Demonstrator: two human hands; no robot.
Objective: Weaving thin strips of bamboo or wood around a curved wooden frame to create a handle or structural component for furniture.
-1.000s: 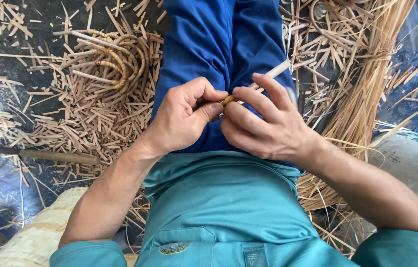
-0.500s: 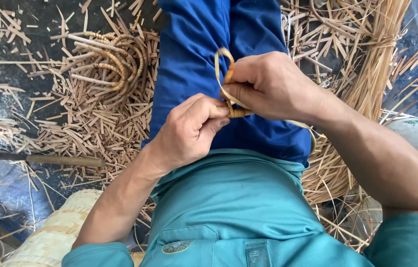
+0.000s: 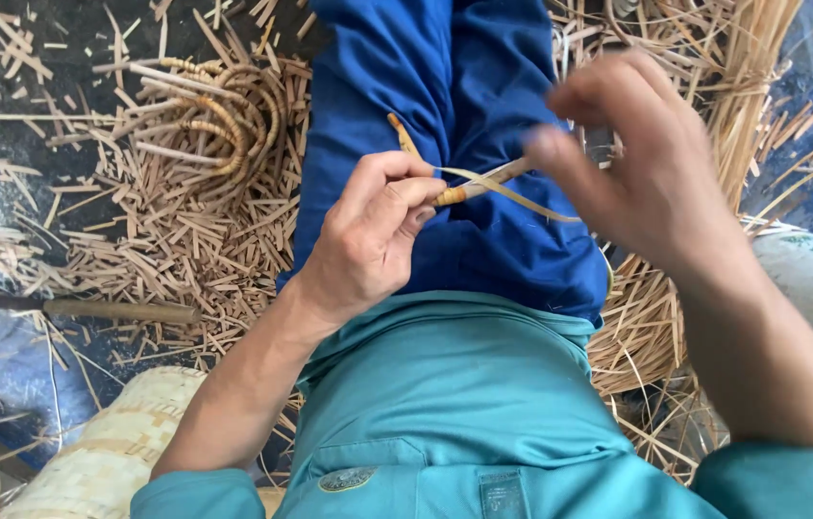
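Thin cane stick (image 3: 483,183), tan, lying over blue trousers (image 3: 483,115) at mid-frame, running from lower left up to the right. Near end wrapped in a tight orange-yellow binding, just where it leaves the left hand. Flat pale strip (image 3: 512,192) springing from that binding, curving off to the right and ending free below the right hand. Second short orange-tan end (image 3: 402,135) poking up and to the far side from behind the left fingers; whether part of the same stick, cannot tell.

Left hand (image 3: 368,240) curled into a loose fist, thumb and fingers pinched together on the bound end of the stick. Forearm running down to the near left, teal sleeve at the bottom edge.

Right hand (image 3: 637,163) raised to the right of the stick, blurred, fingers spread apart and slightly curled. Index fingertip close to the far end of the stick; contact with stick or strip cannot be told through the blur.

Teal shirt (image 3: 455,404) filling the near centre, below the trousers.

Ground on the left littered with short cut cane scraps (image 3: 185,240). Among them, farther off, a coil of bound cane (image 3: 224,115), ribbed and curved. Long round stick (image 3: 118,310) lying flat at the left, near the scraps. Woven pale mat (image 3: 99,452) at the near left corner. Bundle of long straw-coloured splints (image 3: 743,106) on the right, fanning from far right down behind the right arm.
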